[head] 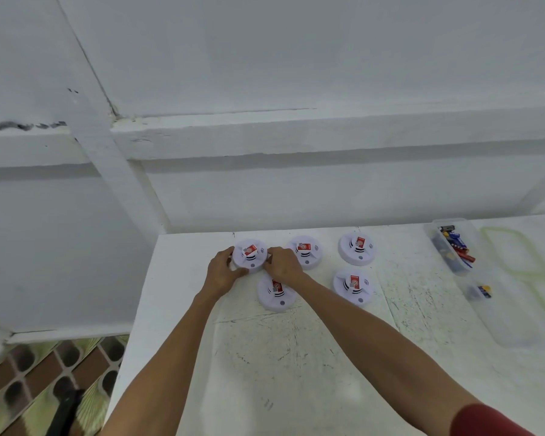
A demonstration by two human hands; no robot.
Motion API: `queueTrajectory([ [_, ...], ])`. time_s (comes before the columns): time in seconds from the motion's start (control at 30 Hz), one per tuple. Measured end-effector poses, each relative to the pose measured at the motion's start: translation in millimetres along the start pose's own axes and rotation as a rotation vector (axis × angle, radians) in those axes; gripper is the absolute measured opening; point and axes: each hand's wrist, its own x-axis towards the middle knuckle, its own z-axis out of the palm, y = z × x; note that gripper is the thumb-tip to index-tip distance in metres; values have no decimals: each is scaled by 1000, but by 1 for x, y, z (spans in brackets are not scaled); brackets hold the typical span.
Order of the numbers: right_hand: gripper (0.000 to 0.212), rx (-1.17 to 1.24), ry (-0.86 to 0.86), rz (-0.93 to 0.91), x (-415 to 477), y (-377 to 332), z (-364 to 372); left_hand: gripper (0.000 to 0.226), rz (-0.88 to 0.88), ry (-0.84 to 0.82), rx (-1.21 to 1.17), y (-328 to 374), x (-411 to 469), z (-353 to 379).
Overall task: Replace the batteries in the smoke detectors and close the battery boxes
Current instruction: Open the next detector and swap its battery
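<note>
Several round white smoke detectors with red labels lie on a white table (296, 357). Both hands hold the far-left detector (250, 254) near the table's back edge: my left hand (222, 272) grips its left rim, and my right hand (282, 265) grips its right rim. Another detector (307, 251) lies just right of it, partly behind my right hand. A third (356, 248) sits farther right. Two more lie nearer me: one (277, 294) under my right wrist and one (353, 286) to its right.
A clear plastic box (453, 247) with several batteries stands at the back right. A second clear box (480, 292) with a few batteries lies nearer. A clear lid (516, 253) lies at the far right. The table's left edge drops to a tiled floor (44, 388).
</note>
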Motion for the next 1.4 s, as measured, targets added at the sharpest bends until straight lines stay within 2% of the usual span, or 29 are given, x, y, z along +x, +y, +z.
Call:
queueTrajectory([
  [0.07, 25, -18, -5, -11, 1, 1, -2, 71, -16, -14, 47, -2, 4, -1],
  [0.17, 19, 23, 15, -12, 0, 1, -11, 68, -57, -10, 116, -4, 18, 0],
  [0.3, 32, 58, 72, -28, -3, 7, -24, 82, -28, 44, 231, 6, 34, 13],
  [0.43, 29, 109, 210, -22, -8, 20, -38, 79, 76, 36, 228, 37, 35, 30],
  [0.6, 26, 79, 396, -6, -13, 46, -49, 81, 75, -97, 280, 49, 42, 57],
  [0.7, 38, 16, 355, 108, -16, 63, -53, 79, 45, -182, 303, 57, 43, 73],
  [0.77, 49, 7, 286, 162, -16, 73, -52, 57, 25, -238, 358, 61, 43, 81],
  [0.83, 50, 70, 228, 192, -14, 81, -49, 39, 29, -268, 407, 62, 43, 88],
  [0.9, 50, 92, 188, 193, -13, 84, -47, 36, 36, -274, 420, 60, 43, 92],
  [1.07, 55, -58, 96, 129, -12, 90, -45, 27, 83, -204, 337, 56, 42, 96],
  [1.23, 44, 50, 233, 106, -19, 92, -43, 35, 153, -166, 236, 54, 32, 96],
  [1.4, 53, 153, 290, -8, -28, 92, -48, 43, 173, -60, 91, 63, 27, 95],
])
